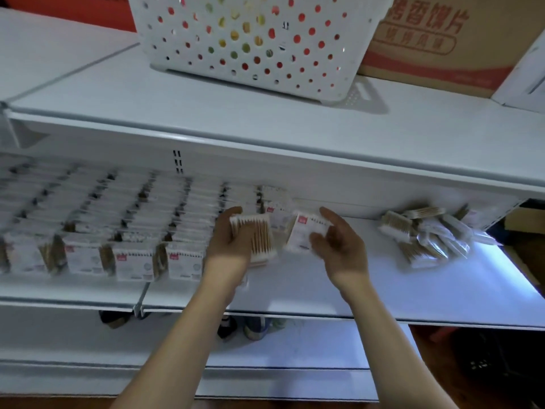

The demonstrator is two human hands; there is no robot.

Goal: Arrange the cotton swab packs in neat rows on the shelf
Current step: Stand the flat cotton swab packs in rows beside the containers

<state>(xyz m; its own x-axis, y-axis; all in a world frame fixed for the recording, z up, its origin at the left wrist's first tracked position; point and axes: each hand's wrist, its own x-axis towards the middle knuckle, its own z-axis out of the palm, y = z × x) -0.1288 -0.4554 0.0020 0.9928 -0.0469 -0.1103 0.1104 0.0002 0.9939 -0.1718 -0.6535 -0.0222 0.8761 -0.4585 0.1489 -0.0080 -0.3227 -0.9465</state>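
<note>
Several rows of cotton swab packs (129, 231) stand lined up on the left half of the white middle shelf (413, 296). My left hand (228, 242) holds a stack of packs (258, 237) with the swab sticks facing me. My right hand (339, 246) holds another pack (303, 231), white label up, just to the right of that stack. A loose heap of packs (424, 234) lies at the right end of the same shelf, apart from both hands. The picture is blurred by motion.
On the top shelf (206, 113) stand a white perforated basket (250, 42) and a brown printed carton (442, 39). A lower shelf (295, 349) runs below, with a few small items (253, 326) under the middle shelf's front edge. Bare shelf surface lies between my hands and the heap.
</note>
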